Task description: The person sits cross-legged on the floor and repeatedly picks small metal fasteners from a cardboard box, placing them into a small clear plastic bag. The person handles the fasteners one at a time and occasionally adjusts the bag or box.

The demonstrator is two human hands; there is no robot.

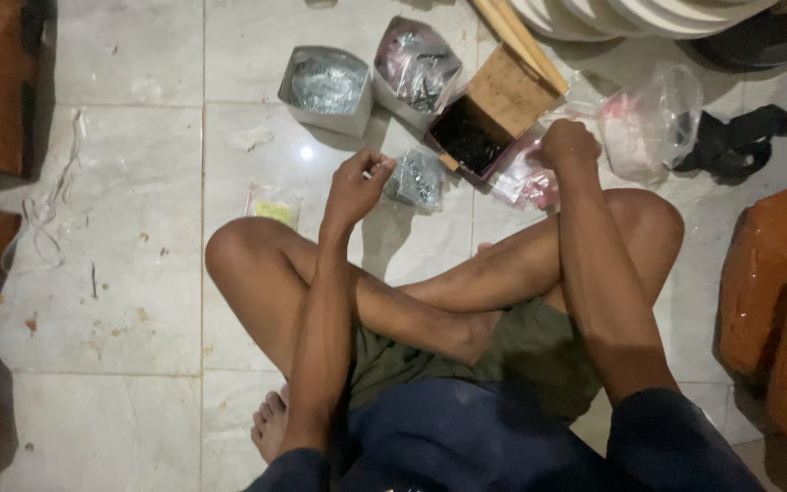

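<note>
- The left hand (354, 185) is curled, fingertips pinched on something small and dark that is too tiny to name.
- Just beyond those fingertips, a small clear bag of dark metal parts (418, 179) lies on the floor, close to the hand; contact cannot be told.
- The right hand (568, 144) is clenched in a loose fist over a pink-tinted plastic bag (523, 182); whether it grasps the bag cannot be told.
- Between the two hands sits an open cardboard box of dark screws (469, 137), flap raised.
- Farther out from the left hand stand a grey box of silvery parts (327, 88) and a bagged carton (416, 66).
- Beside the left wrist lies a small yellow packet (274, 207).
- Everything rests on a pale marble-tiled floor (120, 273), scuffed and littered with scraps, where the person sits cross-legged.
- Orange-brown wrapped bundles (771, 292) flank the edges.
</note>
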